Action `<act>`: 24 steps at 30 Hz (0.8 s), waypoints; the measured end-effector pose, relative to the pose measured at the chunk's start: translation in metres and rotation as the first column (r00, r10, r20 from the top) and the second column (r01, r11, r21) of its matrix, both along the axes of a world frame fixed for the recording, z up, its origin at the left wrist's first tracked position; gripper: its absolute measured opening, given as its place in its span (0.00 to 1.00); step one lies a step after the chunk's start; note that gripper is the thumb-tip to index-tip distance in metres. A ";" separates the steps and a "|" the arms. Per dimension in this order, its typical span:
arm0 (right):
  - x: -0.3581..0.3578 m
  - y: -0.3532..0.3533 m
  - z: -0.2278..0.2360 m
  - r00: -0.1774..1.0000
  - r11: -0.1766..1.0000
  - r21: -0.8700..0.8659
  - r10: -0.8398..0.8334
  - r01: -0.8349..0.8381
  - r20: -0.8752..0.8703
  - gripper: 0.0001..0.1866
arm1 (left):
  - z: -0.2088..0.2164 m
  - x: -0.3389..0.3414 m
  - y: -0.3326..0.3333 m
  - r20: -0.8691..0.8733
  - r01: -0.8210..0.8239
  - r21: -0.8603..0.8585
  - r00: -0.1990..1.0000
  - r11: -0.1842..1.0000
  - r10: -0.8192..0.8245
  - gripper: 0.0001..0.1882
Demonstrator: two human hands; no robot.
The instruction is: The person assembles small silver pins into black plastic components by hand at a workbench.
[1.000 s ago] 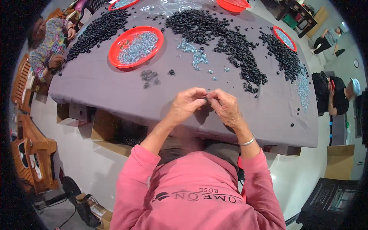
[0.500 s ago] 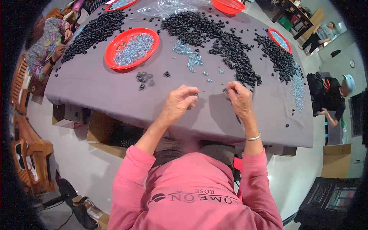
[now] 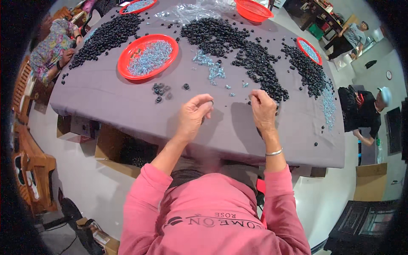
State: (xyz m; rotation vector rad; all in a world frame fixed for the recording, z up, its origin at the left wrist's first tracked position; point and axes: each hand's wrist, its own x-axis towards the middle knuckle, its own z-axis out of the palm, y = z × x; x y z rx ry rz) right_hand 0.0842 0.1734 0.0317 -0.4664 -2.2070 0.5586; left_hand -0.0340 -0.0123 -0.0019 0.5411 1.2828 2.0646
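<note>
My left hand [image 3: 194,117] is over the near part of the grey-covered table [image 3: 102,100], thumb and forefinger pinched on a small black round piece, mostly hidden by the fingertips. To its right, my right hand [image 3: 264,111] is also closed in a pinch, knuckles up; what it holds, if anything, cannot be made out. Beyond my right hand lies a long heap of black round pieces [image 3: 255,63], some showing a hole. Small pale blue shiny pieces [image 3: 216,72] are scattered in front of the heap. A small cluster of black and greyish pieces [image 3: 160,90] sits left of my left hand.
A red plate [image 3: 123,70] of pale blue pieces stands at left. Farther off are a red basket [image 3: 254,10], clear plastic bags [image 3: 189,12] and more black heaps [image 3: 106,38]. A person in a floral top [image 3: 53,46] works at the left edge; others are at right.
My left hand has drawn slightly left and turned, so the black piece in its fingertips shows less. My right hand stays nearly in place, still pinched.
</note>
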 end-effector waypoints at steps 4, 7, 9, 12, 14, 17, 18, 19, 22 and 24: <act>-0.023 0.006 0.014 0.976 0.978 -0.019 0.207 -0.207 0.068 0.03 | 0.004 0.003 0.000 -0.073 -0.010 -0.009 0.997 1.000 0.009 0.09; -0.035 0.010 0.023 0.951 0.964 -0.082 0.264 -0.254 0.158 0.04 | 0.002 0.003 0.001 -0.116 -0.028 0.000 0.993 1.000 0.028 0.09; -0.042 0.015 0.023 0.943 0.961 -0.049 0.277 -0.273 0.185 0.05 | 0.001 0.003 0.001 -0.115 -0.047 0.013 0.992 0.999 0.048 0.09; -0.055 0.016 0.015 0.933 0.957 0.034 0.274 -0.289 0.236 0.07 | 0.002 0.003 0.002 -0.119 -0.070 0.034 0.990 0.997 0.073 0.09; -0.065 0.013 0.013 0.898 0.958 0.064 0.237 -0.280 0.370 0.09 | 0.000 0.003 0.002 -0.131 -0.083 0.010 0.988 0.997 0.083 0.09; -0.082 0.019 0.002 0.837 0.940 0.205 0.128 -0.274 0.532 0.09 | 0.004 0.005 0.004 -0.159 -0.069 -0.024 0.985 0.997 0.064 0.09; -0.086 0.018 0.004 0.837 0.939 0.207 0.129 -0.276 0.531 0.09 | 0.005 0.005 0.002 -0.160 -0.071 -0.022 0.985 0.997 0.067 0.09; -0.089 0.017 0.007 0.804 0.940 0.186 0.131 -0.287 0.580 0.09 | 0.007 0.005 0.001 -0.178 -0.077 -0.053 0.982 0.996 0.066 0.08; -0.093 0.028 0.020 0.836 0.951 0.122 0.183 -0.284 0.517 0.08 | 0.007 0.006 0.003 -0.185 -0.092 -0.050 0.979 0.995 0.081 0.07; -0.087 0.033 0.051 0.903 0.950 0.087 0.254 -0.300 0.347 0.07 | 0.005 0.004 0.002 -0.171 -0.116 -0.021 0.979 0.993 0.111 0.07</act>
